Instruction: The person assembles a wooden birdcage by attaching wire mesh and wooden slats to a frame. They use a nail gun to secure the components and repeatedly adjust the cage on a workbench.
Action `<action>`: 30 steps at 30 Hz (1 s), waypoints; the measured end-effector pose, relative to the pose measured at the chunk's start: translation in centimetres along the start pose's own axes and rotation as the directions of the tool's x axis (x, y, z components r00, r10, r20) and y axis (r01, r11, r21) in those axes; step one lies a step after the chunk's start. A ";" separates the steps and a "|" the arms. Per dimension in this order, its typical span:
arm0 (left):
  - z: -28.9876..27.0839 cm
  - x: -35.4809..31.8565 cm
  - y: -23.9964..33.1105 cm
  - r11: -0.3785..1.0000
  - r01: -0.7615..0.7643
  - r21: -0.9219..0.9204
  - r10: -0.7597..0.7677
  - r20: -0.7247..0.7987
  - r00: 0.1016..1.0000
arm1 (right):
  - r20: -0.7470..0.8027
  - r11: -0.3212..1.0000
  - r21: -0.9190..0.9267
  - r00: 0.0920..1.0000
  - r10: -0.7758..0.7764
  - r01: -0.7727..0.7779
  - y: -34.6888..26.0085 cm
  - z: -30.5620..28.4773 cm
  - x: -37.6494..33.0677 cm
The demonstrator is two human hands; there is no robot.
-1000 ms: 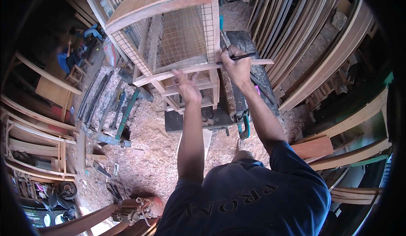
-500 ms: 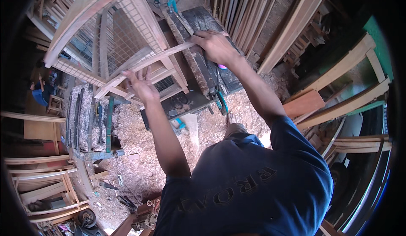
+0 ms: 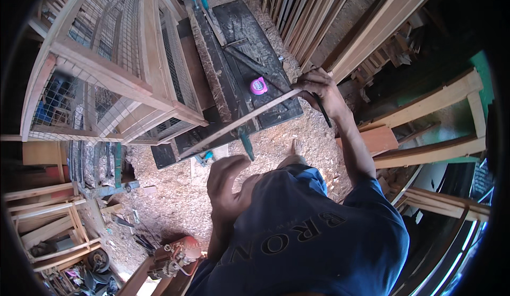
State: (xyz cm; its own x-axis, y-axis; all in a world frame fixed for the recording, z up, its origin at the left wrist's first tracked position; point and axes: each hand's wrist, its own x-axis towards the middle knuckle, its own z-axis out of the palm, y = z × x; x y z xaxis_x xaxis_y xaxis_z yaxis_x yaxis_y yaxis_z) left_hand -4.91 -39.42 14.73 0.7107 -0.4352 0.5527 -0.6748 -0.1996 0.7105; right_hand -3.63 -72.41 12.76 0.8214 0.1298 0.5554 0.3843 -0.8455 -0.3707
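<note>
My right hand [image 3: 321, 91] grips the upper right end of a thin wooden strip [image 3: 239, 122]. A narrow dark piece [image 3: 324, 113] hangs from the same hand; its kind is unclear. The strip slants down left across the front of a black workbench [image 3: 284, 107]. My left hand [image 3: 228, 187] is off the strip, close to my body, fingers curved and thumb apart, with nothing seen in it. A teal clamp [image 3: 246, 145] shows just beyond its fingertips. On the bench lie a pink tape measure [image 3: 258, 86] and a dark long-handled tool [image 3: 247, 59] resembling a hammer.
A large wooden frame with wire mesh [image 3: 106, 73] stands at the left, touching the bench area. Long boards [image 3: 303, 20] lean at the back right. Curved wooden pieces [image 3: 430, 150] stand at the right. Shavings cover the floor [image 3: 164, 211]. A red machine [image 3: 183, 248] is near my left side.
My left hand has let go of the strip and drawn back toward my body. My right hand has carried the strip right and nearer, away from the mesh frame. The tape measure is now uncovered.
</note>
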 end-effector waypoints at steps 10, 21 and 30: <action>18.7 4.6 -3.1 0.775 0.491 0.398 -0.572 0.108 0.813 | -0.169 0.997 0.074 0.985 0.034 -0.022 14.8 -2.6 -4.8; 23.1 1.2 -5.7 0.468 0.884 0.013 -0.771 -0.483 0.415 | 0.485 0.985 0.170 0.869 -0.099 0.017 16.0 23.0 -9.1; 23.1 4.7 -11.4 0.521 0.851 -0.057 -0.804 -0.368 0.467 | 0.391 0.976 -0.149 0.898 0.204 -0.156 17.8 21.1 -8.7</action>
State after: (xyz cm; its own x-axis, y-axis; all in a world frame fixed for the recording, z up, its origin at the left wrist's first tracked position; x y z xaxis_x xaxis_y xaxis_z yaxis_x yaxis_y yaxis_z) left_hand 1.51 -59.53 -0.81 0.9477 0.2805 -0.1523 0.2648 -0.4246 0.8658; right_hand 4.97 -77.63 -14.35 0.9803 0.1469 0.1319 0.1838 -0.9231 -0.3377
